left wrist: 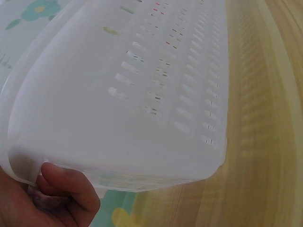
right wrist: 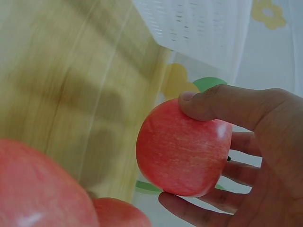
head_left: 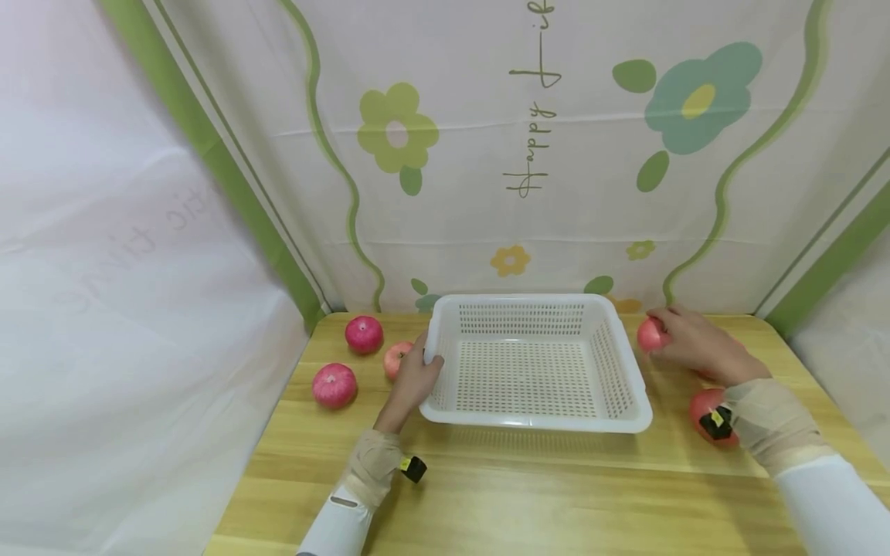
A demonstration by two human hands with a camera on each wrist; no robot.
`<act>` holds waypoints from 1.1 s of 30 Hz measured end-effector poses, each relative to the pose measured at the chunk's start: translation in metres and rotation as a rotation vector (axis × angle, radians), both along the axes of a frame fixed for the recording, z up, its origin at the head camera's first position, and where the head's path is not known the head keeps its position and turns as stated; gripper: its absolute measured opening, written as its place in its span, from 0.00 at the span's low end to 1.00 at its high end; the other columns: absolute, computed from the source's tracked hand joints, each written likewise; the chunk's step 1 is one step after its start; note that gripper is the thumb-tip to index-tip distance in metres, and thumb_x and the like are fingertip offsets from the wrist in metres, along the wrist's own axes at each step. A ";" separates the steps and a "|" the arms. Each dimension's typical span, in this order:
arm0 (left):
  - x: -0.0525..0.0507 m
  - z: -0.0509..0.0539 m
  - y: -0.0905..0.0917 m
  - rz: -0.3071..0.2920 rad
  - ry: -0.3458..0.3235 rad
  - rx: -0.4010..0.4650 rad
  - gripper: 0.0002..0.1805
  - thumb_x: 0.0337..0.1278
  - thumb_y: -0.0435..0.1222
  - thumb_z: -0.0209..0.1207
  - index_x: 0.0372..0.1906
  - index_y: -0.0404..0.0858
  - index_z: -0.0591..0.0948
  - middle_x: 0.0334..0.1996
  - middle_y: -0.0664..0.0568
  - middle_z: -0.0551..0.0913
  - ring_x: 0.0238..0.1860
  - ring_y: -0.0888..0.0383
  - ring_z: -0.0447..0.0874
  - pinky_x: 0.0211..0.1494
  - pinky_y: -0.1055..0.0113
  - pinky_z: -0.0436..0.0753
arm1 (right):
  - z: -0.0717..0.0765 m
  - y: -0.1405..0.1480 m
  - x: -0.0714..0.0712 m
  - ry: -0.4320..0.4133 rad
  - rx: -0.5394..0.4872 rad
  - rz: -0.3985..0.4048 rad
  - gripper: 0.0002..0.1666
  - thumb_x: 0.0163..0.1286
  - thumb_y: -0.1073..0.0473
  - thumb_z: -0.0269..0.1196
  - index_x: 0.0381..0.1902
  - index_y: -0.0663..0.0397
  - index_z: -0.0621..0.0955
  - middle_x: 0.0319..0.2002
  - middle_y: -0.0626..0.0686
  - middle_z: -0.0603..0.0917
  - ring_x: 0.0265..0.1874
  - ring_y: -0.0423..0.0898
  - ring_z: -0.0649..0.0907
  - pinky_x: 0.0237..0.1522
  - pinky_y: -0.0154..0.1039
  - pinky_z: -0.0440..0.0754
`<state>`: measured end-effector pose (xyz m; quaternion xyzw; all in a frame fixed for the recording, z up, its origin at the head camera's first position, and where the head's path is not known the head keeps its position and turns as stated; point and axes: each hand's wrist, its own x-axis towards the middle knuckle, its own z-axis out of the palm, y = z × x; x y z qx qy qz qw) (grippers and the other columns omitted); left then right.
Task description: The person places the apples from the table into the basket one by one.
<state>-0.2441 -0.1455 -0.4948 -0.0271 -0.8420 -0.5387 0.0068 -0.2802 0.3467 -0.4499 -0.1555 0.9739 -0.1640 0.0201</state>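
Note:
A white slotted plastic basket [head_left: 535,423] is at the middle of the table, its inside showing only its slotted floor and walls. My left hand [head_left: 415,378] grips its left rim, fingers curled round the edge in the left wrist view [left wrist: 66,194]. Off the basket's right side, my right hand [head_left: 702,344] holds a red apple [right wrist: 182,151] between thumb and fingers. Below my right wrist lies another red fruit [head_left: 705,405], partly hidden by the wrist camera. A pale red apple [head_left: 396,359] sits just behind my left hand, partly covered.
Two deep pink round fruits [head_left: 364,334] [head_left: 334,385] lie on the left part of the wooden table [head_left: 501,502]. A white curtain with flower prints [head_left: 459,224] hangs right behind the table's back edge. In the right wrist view, two red fruits [right wrist: 38,184] [right wrist: 118,213] lie nearby.

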 end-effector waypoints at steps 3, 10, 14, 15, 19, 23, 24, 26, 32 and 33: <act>0.000 -0.001 0.000 -0.001 0.007 0.008 0.36 0.74 0.30 0.54 0.83 0.39 0.62 0.66 0.30 0.80 0.56 0.36 0.87 0.51 0.43 0.92 | 0.004 -0.002 0.000 0.007 -0.008 0.008 0.43 0.67 0.51 0.71 0.72 0.69 0.72 0.67 0.74 0.74 0.61 0.72 0.78 0.58 0.72 0.79; -0.001 -0.001 0.000 0.002 0.007 0.010 0.36 0.74 0.30 0.54 0.84 0.40 0.62 0.67 0.31 0.80 0.56 0.37 0.87 0.52 0.43 0.91 | 0.012 -0.006 -0.001 0.012 -0.005 0.005 0.45 0.67 0.50 0.73 0.73 0.70 0.71 0.66 0.75 0.74 0.59 0.72 0.78 0.56 0.72 0.80; 0.000 0.000 0.000 0.004 0.004 -0.002 0.36 0.74 0.31 0.54 0.84 0.41 0.62 0.68 0.32 0.79 0.57 0.38 0.87 0.53 0.43 0.91 | 0.017 -0.009 -0.002 0.016 0.015 0.005 0.46 0.66 0.50 0.74 0.73 0.70 0.72 0.66 0.76 0.73 0.60 0.73 0.77 0.56 0.72 0.80; 0.000 0.000 0.001 0.005 0.001 -0.005 0.36 0.75 0.31 0.54 0.84 0.41 0.62 0.68 0.32 0.79 0.57 0.38 0.87 0.53 0.43 0.91 | 0.017 -0.010 -0.002 0.018 0.019 0.005 0.46 0.65 0.51 0.74 0.73 0.70 0.72 0.66 0.76 0.73 0.60 0.73 0.77 0.57 0.73 0.80; 0.000 0.001 0.001 0.005 -0.001 -0.012 0.36 0.75 0.32 0.54 0.84 0.42 0.62 0.67 0.32 0.80 0.57 0.38 0.87 0.53 0.43 0.91 | 0.022 -0.012 -0.002 0.028 0.028 0.015 0.45 0.64 0.53 0.74 0.72 0.70 0.72 0.65 0.76 0.74 0.58 0.73 0.78 0.55 0.72 0.80; 0.001 0.001 0.000 0.004 0.002 -0.011 0.36 0.74 0.32 0.54 0.84 0.42 0.62 0.67 0.31 0.80 0.56 0.37 0.88 0.51 0.44 0.92 | 0.029 -0.015 0.000 0.037 0.034 0.025 0.44 0.64 0.54 0.74 0.71 0.70 0.73 0.64 0.75 0.75 0.57 0.72 0.79 0.55 0.71 0.81; 0.001 0.001 0.000 0.004 0.002 -0.012 0.36 0.74 0.32 0.54 0.84 0.42 0.62 0.67 0.31 0.80 0.56 0.37 0.87 0.51 0.44 0.92 | 0.031 -0.017 0.000 0.044 0.035 0.029 0.44 0.64 0.54 0.75 0.71 0.70 0.73 0.64 0.75 0.75 0.57 0.72 0.79 0.55 0.71 0.81; 0.000 0.001 0.000 0.004 0.002 -0.011 0.36 0.74 0.32 0.54 0.84 0.42 0.62 0.67 0.31 0.80 0.57 0.37 0.87 0.51 0.43 0.91 | 0.034 -0.019 0.001 0.060 0.036 0.037 0.44 0.63 0.55 0.75 0.71 0.71 0.73 0.64 0.76 0.75 0.58 0.72 0.78 0.56 0.72 0.80; 0.000 0.002 0.001 0.002 0.008 -0.005 0.36 0.74 0.31 0.54 0.84 0.40 0.62 0.68 0.32 0.79 0.58 0.38 0.87 0.53 0.42 0.91 | 0.042 -0.025 0.003 0.102 0.044 0.061 0.45 0.62 0.56 0.76 0.71 0.71 0.73 0.64 0.76 0.75 0.58 0.74 0.78 0.56 0.72 0.80; 0.001 0.002 0.001 0.002 0.008 -0.005 0.36 0.74 0.31 0.54 0.84 0.40 0.62 0.68 0.32 0.79 0.57 0.38 0.87 0.53 0.42 0.91 | 0.042 -0.026 0.003 0.109 0.049 0.065 0.45 0.62 0.56 0.76 0.71 0.71 0.73 0.64 0.76 0.75 0.58 0.74 0.78 0.55 0.72 0.80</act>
